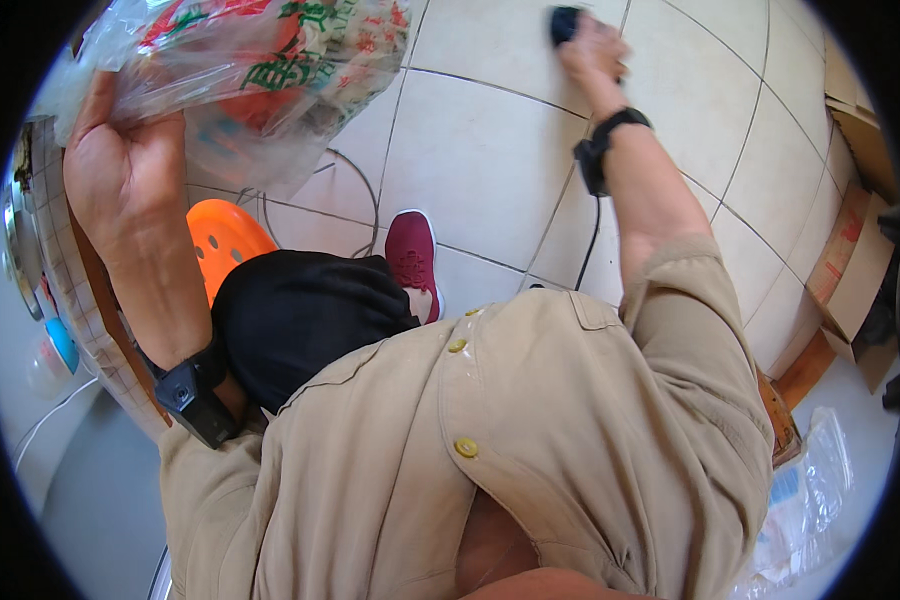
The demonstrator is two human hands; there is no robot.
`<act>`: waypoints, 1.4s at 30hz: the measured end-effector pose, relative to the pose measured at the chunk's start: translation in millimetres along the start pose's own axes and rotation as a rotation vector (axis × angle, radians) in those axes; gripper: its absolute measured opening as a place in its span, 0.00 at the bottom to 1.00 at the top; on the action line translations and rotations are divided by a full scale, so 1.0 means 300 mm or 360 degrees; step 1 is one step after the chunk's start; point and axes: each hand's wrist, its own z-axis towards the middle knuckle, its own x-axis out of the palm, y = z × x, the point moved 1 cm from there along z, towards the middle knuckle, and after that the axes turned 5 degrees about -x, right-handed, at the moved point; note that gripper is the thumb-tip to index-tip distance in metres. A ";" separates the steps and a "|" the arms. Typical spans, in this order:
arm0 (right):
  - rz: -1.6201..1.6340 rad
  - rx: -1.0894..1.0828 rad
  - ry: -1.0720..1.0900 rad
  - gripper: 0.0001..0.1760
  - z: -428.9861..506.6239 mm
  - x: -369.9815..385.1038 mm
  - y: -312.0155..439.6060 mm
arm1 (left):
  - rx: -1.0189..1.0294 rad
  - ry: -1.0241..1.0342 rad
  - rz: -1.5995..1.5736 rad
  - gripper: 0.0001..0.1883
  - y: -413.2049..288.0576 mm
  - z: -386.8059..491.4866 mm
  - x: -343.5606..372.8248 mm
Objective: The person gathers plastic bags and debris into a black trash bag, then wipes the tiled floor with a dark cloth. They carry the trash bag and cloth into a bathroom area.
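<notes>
My left hand [131, 154] is raised at the upper left, palm showing, with its fingers behind or inside a clear plastic bag [300, 97] printed in red and green; red contents show through the film. Whether the fingers grip the bag is hidden. At the top right, my right hand [596, 52] is blurred and closed on a small black object [565, 25], whose kind I cannot tell. A black device is strapped to each wrist, and a cable hangs from the right one.
An orange plastic stool [229, 236] stands by my knee, near a loose grey cable [375, 195] on the tiled floor [487, 165]. Cardboard boxes [847, 255] line the right side. A tiled ledge edge [82, 300] runs along the left. A clear plastic bag [802, 510] lies at the lower right.
</notes>
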 end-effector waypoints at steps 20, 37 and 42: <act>0.0352 -0.1107 0.0069 0.28 -0.512 -0.170 -0.471 | -0.0228 0.0060 0.0328 0.23 0.121 -0.131 0.180; 0.0308 -0.0867 0.0087 0.26 -0.643 -0.172 -0.640 | -0.0662 0.0276 0.0151 0.20 0.164 0.081 0.060; 0.0064 -0.0116 -0.0634 0.31 -0.491 -0.307 -1.055 | -0.0589 0.0191 0.0253 0.15 0.162 0.040 0.098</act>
